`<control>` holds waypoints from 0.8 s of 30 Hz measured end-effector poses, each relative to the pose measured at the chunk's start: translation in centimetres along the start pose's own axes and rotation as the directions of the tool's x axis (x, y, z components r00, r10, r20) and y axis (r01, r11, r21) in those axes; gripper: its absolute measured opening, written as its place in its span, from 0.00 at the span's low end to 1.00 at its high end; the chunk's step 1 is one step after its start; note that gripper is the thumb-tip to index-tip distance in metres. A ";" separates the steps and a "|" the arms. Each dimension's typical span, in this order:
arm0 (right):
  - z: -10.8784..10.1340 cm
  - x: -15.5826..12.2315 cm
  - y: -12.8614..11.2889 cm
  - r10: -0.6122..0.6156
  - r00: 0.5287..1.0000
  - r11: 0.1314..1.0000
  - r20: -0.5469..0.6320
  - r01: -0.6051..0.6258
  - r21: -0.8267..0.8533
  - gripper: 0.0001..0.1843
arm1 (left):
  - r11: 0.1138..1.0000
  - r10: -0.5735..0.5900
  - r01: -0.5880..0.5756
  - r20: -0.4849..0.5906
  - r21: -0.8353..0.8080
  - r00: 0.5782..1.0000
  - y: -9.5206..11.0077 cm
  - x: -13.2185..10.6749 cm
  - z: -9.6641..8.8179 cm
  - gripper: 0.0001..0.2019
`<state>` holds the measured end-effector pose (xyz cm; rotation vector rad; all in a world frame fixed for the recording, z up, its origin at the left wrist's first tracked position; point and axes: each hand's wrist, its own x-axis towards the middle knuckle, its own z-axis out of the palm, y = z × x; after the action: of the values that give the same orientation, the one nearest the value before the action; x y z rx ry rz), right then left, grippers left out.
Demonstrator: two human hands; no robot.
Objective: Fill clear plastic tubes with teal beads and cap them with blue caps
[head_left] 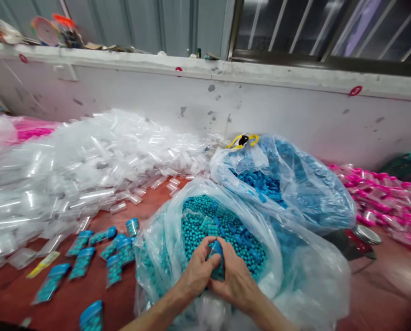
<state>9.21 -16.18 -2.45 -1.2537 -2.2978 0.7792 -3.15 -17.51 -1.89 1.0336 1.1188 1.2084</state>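
Observation:
Both my left hand [200, 266] and my right hand [234, 276] are closed around a small clear container with a blue cap [216, 250]. Fingers cover much of it, so how full it is does not show. They hold it over an open plastic bag [274, 257] of turquoise beads [196, 225]. Some blue caps [238, 236] lie among the beads, along with a clear container partly sunk in them. Left of the bag, several capped containers filled with turquoise beads [83, 262] lie on the red table [122, 305].
A large heap of clear empty containers [88, 165] covers the back left. Behind the bead bag sits a bag of blue caps [305, 188]. Pink-capped containers [388, 197] are piled at right, near a round metal lid [367, 234]. A yellow strip [43, 264] lies at left.

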 end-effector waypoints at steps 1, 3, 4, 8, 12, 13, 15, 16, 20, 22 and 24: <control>0.4 -0.1 0.2 -0.011 0.999 1.000 -0.042 0.010 -0.019 0.42 | 1.000 -0.017 0.017 0.001 -0.006 1.000 0.1 0.0 0.1 0.14; 1.0 -0.3 0.5 -0.029 0.994 0.998 -0.105 0.024 -0.052 0.42 | 0.999 -0.047 0.047 -0.029 -0.021 0.998 0.1 -0.1 0.5 0.12; 1.3 -0.4 0.7 -0.038 0.992 0.998 -0.122 0.031 -0.061 0.43 | 0.998 -0.056 0.055 -0.054 -0.017 0.997 0.1 -0.1 0.7 0.11; 2.4 -0.8 1.1 -0.071 0.986 0.997 -0.151 0.065 -0.043 0.44 | 0.987 0.016 0.004 -0.120 0.162 0.993 0.1 -0.5 1.4 0.05; 3.2 -1.2 0.3 -0.015 0.989 0.999 -0.146 0.022 0.044 0.43 | 0.905 0.082 -0.027 -0.112 0.426 0.990 0.7 -1.1 1.1 0.05; 3.1 -1.2 0.0 -0.008 0.994 0.997 -0.108 0.016 0.077 0.44 | 0.880 0.074 -0.016 -0.102 0.474 0.992 1.0 -1.2 0.6 0.05; 2.3 -0.9 -0.5 -0.024 1.000 0.989 0.012 0.022 0.148 0.44 | 0.828 0.057 0.006 -0.095 0.560 0.994 1.7 -1.6 -1.2 0.07; 1.5 -0.7 -0.5 -0.036 0.996 0.984 0.076 0.023 0.176 0.42 | 0.798 0.054 0.017 -0.100 0.603 0.993 2.1 -1.9 -2.6 0.09; -2.3 1.8 0.6 0.050 0.988 0.986 0.145 -0.072 0.150 0.20 | 0.521 0.136 0.172 -0.280 0.836 0.950 4.0 -3.8 -9.4 0.16; -3.7 3.8 1.7 0.112 0.991 0.993 0.066 -0.114 0.028 0.19 | 0.279 0.327 0.269 -0.355 0.922 0.876 4.9 -4.7 -11.7 0.17; -4.1 6.1 2.7 0.153 0.988 0.975 0.019 -0.148 -0.167 0.19 | 0.155 0.473 0.304 -0.341 0.940 0.813 5.5 -4.7 -11.9 0.18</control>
<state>10.15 -8.63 -0.52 -1.5134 -2.3539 0.6736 -15.85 -21.64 2.04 1.7889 2.6440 0.7098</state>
